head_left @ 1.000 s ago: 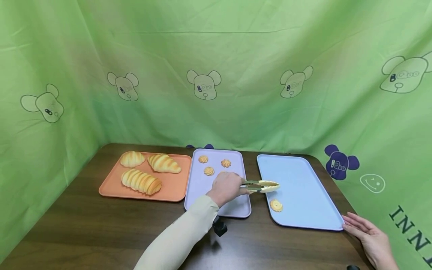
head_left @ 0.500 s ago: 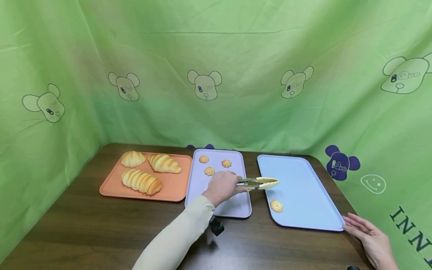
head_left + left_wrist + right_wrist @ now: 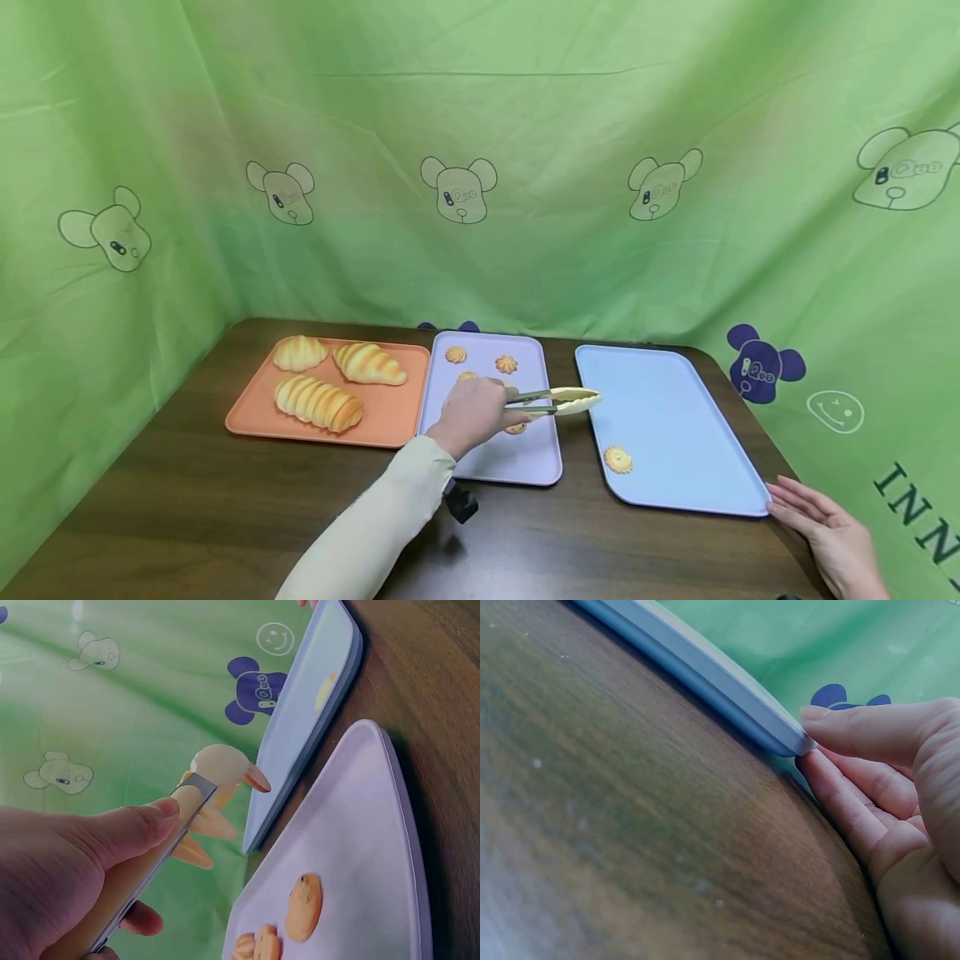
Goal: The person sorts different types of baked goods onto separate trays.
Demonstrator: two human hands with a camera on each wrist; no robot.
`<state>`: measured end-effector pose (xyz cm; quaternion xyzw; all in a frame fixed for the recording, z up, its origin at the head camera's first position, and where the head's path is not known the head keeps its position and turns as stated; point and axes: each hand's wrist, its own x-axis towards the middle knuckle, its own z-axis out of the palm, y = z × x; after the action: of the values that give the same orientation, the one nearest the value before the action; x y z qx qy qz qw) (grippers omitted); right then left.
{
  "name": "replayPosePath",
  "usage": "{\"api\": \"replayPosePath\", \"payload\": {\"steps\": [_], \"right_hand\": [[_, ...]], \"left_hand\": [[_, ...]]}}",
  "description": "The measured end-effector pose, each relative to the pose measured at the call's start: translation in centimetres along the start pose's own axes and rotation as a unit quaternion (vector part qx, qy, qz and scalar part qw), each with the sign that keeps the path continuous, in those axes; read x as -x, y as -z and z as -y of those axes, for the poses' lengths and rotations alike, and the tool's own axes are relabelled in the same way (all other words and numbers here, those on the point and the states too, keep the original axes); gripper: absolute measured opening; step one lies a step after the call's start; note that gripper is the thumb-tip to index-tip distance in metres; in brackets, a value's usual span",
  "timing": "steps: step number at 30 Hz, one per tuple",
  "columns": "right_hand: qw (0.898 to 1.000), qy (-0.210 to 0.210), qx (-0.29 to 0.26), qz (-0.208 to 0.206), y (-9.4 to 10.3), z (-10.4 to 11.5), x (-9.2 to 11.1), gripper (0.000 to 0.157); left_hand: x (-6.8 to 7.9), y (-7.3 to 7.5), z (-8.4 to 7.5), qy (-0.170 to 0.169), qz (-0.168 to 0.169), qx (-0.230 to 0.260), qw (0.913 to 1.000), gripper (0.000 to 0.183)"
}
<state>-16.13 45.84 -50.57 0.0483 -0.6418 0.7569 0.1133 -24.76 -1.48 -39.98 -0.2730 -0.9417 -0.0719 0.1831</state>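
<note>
My left hand [image 3: 471, 414] grips a pair of tongs [image 3: 161, 851] with cream scalloped tips, held over the lilac tray [image 3: 487, 467]. The tips point right, toward the blue tray, with a gap between the arms and no cookie seen in them. Several cookies lie on the lilac tray, among them a swirled one [image 3: 456, 354], a star-shaped one [image 3: 506, 364] and a speckled one [image 3: 304, 907]; my hand and the tongs partly cover others. One round cookie [image 3: 618, 459] sits at the near left of the blue tray [image 3: 675, 425]. My right hand [image 3: 831, 533] pinches that tray's near right corner, thumb on the rim.
An orange tray [image 3: 255, 421] stands at the left with a ridged bread roll [image 3: 318, 403], a croissant [image 3: 370, 364] and a smaller bread [image 3: 300, 353]. All trays rest on a dark wooden table [image 3: 187, 500]. A green curtain [image 3: 465, 258] hangs behind and along the sides.
My left hand has drawn the tongs leftward from the blue tray's left edge, back over the lilac tray. The speckled cookie now shows beneath them. My right hand stays at the corner.
</note>
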Motion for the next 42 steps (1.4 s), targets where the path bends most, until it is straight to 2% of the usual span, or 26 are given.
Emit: {"api": "replayPosePath", "payload": {"steps": [5, 11, 17, 23, 30, 39, 42], "right_hand": [[1.000, 0.000, 0.001, 0.005, 0.1, -0.1, 0.0, 0.052], [1.000, -0.001, -0.007, 0.004, 0.1, -0.2, -0.1, 0.052], [1.000, -0.002, 0.000, 0.003, -0.2, -0.4, -0.3, 0.052], [1.000, -0.005, -0.009, 0.012, 0.2, -0.6, -0.4, 0.051], [1.000, -0.020, -0.020, 0.014, 0.6, -0.5, -0.3, 0.047], [1.000, -0.001, 0.010, 0.007, 0.3, -0.6, -0.1, 0.051], [1.000, 0.007, -0.005, 0.005, 0.3, -0.4, -0.1, 0.052]], "left_hand": [[0.7, 0.4, 0.6, 0.004, -0.013, -0.011, 0.9998, 0.034], [1.5, 1.1, 1.5, -0.006, -0.032, -0.023, 0.9992, 0.029], [2.5, 1.5, 3.0, 0.007, -0.020, -0.004, 0.9998, 0.034], [4.0, 1.3, 4.3, 0.027, -0.024, 0.007, 0.9993, 0.035], [5.7, 1.5, 5.2, 0.015, -0.037, 0.002, 0.9992, 0.037], [8.3, 2.1, 7.0, 0.038, -0.062, -0.006, 0.9974, 0.036], [8.8, 2.3, 7.6, 0.046, -0.066, -0.006, 0.9968, 0.034]]}}
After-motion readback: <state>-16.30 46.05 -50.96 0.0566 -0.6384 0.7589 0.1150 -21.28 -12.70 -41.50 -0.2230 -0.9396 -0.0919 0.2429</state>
